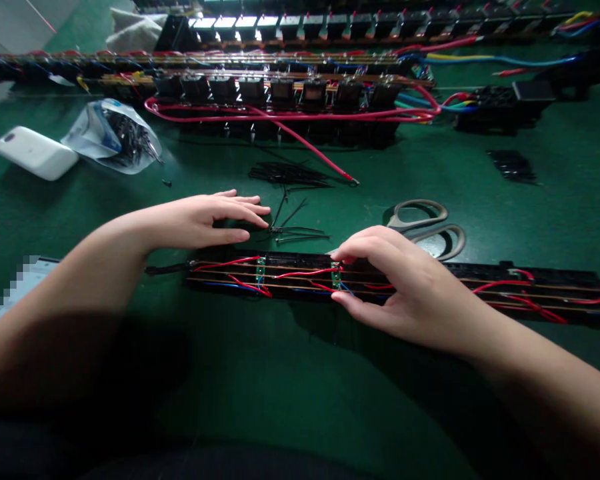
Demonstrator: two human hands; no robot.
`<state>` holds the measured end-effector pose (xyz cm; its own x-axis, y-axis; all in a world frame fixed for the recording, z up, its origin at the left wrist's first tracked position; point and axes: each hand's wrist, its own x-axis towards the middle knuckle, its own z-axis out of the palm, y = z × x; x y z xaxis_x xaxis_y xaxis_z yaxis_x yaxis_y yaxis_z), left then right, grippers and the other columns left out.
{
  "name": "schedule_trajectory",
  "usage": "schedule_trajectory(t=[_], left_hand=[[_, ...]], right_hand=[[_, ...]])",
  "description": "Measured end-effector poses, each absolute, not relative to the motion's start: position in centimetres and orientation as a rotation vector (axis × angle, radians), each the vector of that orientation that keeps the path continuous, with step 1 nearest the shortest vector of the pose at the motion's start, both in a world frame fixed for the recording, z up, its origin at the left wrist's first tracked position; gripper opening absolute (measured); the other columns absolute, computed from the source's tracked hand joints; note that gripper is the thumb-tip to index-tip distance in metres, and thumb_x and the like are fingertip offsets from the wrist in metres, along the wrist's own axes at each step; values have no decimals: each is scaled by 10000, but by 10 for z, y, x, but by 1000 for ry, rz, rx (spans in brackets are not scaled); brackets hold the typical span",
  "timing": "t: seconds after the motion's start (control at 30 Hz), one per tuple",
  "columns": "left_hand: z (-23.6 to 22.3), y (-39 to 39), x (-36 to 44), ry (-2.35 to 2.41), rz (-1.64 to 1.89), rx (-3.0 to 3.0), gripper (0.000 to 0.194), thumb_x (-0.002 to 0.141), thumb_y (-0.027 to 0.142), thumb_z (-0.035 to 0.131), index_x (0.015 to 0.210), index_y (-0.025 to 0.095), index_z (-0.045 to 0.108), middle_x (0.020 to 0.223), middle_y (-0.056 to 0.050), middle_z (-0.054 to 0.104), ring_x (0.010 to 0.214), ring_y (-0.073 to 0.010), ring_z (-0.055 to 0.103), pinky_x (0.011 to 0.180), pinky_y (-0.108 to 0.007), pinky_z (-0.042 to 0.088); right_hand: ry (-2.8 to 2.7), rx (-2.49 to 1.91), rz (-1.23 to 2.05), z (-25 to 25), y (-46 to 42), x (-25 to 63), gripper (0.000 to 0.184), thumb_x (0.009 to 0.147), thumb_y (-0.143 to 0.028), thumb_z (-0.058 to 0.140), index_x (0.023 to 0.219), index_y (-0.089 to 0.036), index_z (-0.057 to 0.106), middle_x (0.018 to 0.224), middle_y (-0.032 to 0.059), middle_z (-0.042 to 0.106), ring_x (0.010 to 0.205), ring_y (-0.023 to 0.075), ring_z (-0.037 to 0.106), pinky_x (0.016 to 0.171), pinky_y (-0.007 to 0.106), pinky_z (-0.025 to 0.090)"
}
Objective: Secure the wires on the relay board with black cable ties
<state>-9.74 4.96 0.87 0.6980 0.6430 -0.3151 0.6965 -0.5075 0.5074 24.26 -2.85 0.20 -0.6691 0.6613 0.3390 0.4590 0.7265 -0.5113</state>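
A long black strip assembly point(300, 275) with red and blue wires and small green circuit boards lies across the table. My right hand point(405, 287) grips it from both edges, thumb on the near side and fingers on the far side. Beyond the strip's left part, my left hand point(210, 217) hovers with fingers stretched out and holds nothing. Its fingertips are at a few loose black cable ties point(297, 232); whether they touch is hard to tell. Grey-handled scissors point(425, 230) lie just behind my right hand, their blades hidden.
A pile of black cable ties point(290, 173) lies farther back, with another bunch point(513, 165) at right. A plastic bag point(115, 137) of black pieces and a white device point(35, 152) sit at left. Wired assemblies point(280, 90) with a red cable point(320, 153) span the back.
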Motion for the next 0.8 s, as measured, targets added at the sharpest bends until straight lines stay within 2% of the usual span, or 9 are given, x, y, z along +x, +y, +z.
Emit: schedule_trajectory(t=[0.07,0.13,0.23,0.3,0.37,0.6,0.7,0.8], left_hand=[[21,41,-93,1138,-88,2258,475,1001,562,521,1369,310,685,1491,-21,664,1406,-263,611,1213,-482,473],[32,28,-84,1246,-90,2342,472,1004,576,501,1316,293,714,1288,-41,769,1156,-272,736,1041,-476,582],[39,3,-61,1222,24,2611,419,1031,502,490,1249,241,735,1206,-75,779,1069,-291,749,954,-487,598],[38,-13,-44,1070,112,2758,361,1056,415,459,1163,228,749,1145,-69,788,990,-272,758,870,-452,607],[32,-25,-31,997,199,2823,325,1065,375,466,1164,219,733,1151,-66,786,981,-261,759,822,-418,606],[3,-32,-14,923,348,2910,268,1068,366,510,1193,184,660,1146,-57,755,990,-244,726,817,-401,592],[-1,-28,-13,912,339,2995,262,1074,364,504,1208,183,639,1166,-61,743,1000,-248,716,807,-397,580],[-1,-27,-13,916,346,3018,270,1075,367,504,1239,186,619,1187,-61,736,1007,-247,712,803,-390,575]], right_hand=[[-2434,-866,542,2,-29,242,233,922,-218,699,1136,-172,621,1040,109,722,989,265,697,834,383,570],[-2448,-871,481,0,-30,241,222,916,-218,704,1117,-156,634,1023,117,728,979,278,696,838,399,564],[-2469,-874,393,-4,-31,241,220,903,-238,732,1084,-145,650,1021,129,739,970,288,698,838,409,561],[-2476,-864,375,-6,-31,241,212,902,-247,742,1071,-146,662,1035,132,751,974,284,707,846,402,562],[-2480,-850,366,-7,-31,241,211,907,-256,743,1071,-143,674,1057,131,764,982,279,719,856,398,562],[-2517,-882,430,-1,-30,240,228,948,-321,706,1101,-153,685,1030,101,791,952,276,740,839,411,561],[-2460,-1003,440,16,-23,253,156,1007,-255,575,1086,-175,683,972,77,786,883,240,742,776,374,561],[-2523,-1277,304,33,-5,285,174,980,-219,545,1045,-221,706,1039,91,783,927,277,735,808,416,558]])
